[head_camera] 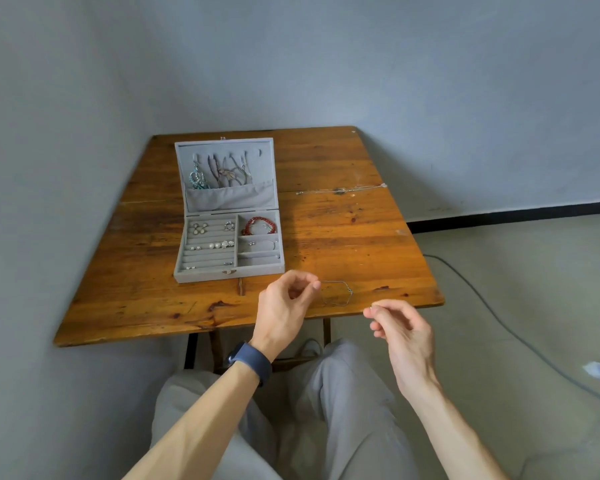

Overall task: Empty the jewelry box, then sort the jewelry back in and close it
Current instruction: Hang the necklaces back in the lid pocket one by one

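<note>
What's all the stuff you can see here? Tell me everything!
table: one, brown wood.
jewelry box: one, grey, open, table's left.
red bracelet: one, box's top-right compartment.
necklaces: several, silvery, in the lid.
earrings: many, pearly, box's rows.
long chain: one, silver, table's far right.
thin chain: one, silver, table's near edge.
cable: one, grey, floor.
left hand: blue wristband, fingers pinching thin chain.
right hand: fingers curled, near table edge.

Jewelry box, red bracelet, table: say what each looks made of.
Jewelry box: grey velvety fabric, matte, no shine. Red bracelet: glossy round beads, maybe glass or stone. Table: varnished wood, grain and knots visible under sheen.
</note>
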`<state>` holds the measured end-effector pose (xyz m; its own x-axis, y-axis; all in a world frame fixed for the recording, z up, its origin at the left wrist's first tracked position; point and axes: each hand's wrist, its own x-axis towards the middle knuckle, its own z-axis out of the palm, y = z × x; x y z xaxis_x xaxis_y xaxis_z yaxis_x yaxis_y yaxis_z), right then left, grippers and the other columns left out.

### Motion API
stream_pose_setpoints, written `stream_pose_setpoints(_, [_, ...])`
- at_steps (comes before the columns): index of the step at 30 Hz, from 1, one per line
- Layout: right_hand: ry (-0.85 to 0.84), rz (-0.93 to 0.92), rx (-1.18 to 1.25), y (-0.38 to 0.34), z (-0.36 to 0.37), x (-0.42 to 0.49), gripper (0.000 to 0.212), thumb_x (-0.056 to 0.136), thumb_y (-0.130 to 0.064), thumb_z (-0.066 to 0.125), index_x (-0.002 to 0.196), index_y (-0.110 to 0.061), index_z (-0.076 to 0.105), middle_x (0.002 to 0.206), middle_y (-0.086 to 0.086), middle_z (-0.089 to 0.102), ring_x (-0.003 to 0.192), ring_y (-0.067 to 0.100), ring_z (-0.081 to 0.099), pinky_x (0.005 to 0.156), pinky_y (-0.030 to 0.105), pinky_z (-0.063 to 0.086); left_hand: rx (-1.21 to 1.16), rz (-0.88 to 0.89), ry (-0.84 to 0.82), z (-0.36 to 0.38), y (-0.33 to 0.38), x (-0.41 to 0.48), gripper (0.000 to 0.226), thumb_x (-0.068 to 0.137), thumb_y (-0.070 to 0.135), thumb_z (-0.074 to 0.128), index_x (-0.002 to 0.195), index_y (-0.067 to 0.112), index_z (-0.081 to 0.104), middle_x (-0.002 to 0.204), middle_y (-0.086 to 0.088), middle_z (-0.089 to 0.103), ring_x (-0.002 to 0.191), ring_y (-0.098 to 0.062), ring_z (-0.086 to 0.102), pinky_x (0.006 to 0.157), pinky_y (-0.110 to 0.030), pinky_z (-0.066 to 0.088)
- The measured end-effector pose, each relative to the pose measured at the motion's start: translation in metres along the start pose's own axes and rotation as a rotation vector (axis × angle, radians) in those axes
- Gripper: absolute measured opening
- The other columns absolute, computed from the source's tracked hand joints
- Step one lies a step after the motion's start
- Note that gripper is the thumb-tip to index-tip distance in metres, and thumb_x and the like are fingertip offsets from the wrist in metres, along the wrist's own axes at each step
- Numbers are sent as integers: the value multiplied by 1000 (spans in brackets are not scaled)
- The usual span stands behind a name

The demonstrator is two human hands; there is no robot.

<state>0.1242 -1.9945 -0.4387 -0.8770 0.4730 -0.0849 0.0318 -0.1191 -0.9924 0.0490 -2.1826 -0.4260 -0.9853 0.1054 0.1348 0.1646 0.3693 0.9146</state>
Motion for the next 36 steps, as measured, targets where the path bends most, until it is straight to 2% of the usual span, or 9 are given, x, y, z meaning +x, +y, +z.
stream_pose_setpoints(6, [-39,-51,-16,-12,-1,27,16,91,-4,68,97,-15,77,86,4,78,77,13,70,68,20,56,-113,-131,-48,1,8,27,20,84,48,72,93,30,76,91,28,72,93,10,64,75,-4,46])
stream_pose_setpoints(9, [-61,-57,-58,-21,-2,47,15,89,-7,71,96,-19,78,87,2,78,78,14,72,69,20,56,-132,-174,-86,4,14,50,8,86,39,75,89,31,77,91,25,73,91,8,65,80,-11,48])
stream_pose_setpoints(13, [-93,-78,-140,-30,-3,83,14,90,-14,72,99,-23,76,90,-4,78,80,11,72,69,19,56,-38,-119,-115,12,25,86,6,90,28,72,89,33,75,89,20,73,85,9,64,71,-6,46])
stream_pose_setpoints(18, [-94,-138,-295,-32,-5,141,11,94,-20,68,101,-28,72,94,-14,77,85,7,72,78,23,58,133,-81,-105,37,31,138,5,89,32,71,92,34,67,88,17,70,82,4,64,61,-3,44])
stream_pose_setpoints(22, [-59,-200,-434,-26,-4,187,12,96,-24,65,97,-36,68,92,-24,74,86,-3,69,73,6,51,207,-69,-132,67,26,176,8,89,32,71,85,36,65,86,19,68,84,2,63,59,-4,45])
stream_pose_setpoints(25, [-22,-247,-579,-20,-1,220,17,96,-29,65,91,-45,65,94,-24,71,96,-3,64,76,6,45,243,-77,-151,93,19,201,5,90,30,69,88,34,68,94,18,70,88,-2,65,71,-17,55])
stream_pose_setpoints(29, [6,-279,-747,-9,7,263,12,95,-31,65,90,-41,68,103,-19,62,105,12,57,88,35,50,277,-73,-148,127,14,233,9,92,30,66,88,37,68,86,20,64,88,-8,60,70,-23,52])
stream_pose_setpoints(32, [12,-243,-787,-5,14,291,13,95,-30,65,89,-41,67,108,-15,59,112,14,51,91,32,44,350,-53,-102,147,12,254,7,92,34,67,94,36,73,105,6,61,105,-16,53,85,-30,50])
stream_pose_setpoints(36, [24,-196,-742,-2,22,318,16,96,-28,65,87,-41,66,110,-9,58,110,13,51,86,24,38,387,-93,-48,162,7,274,12,90,40,68,97,36,77,118,3,57,118,-20,47,97,-37,46])
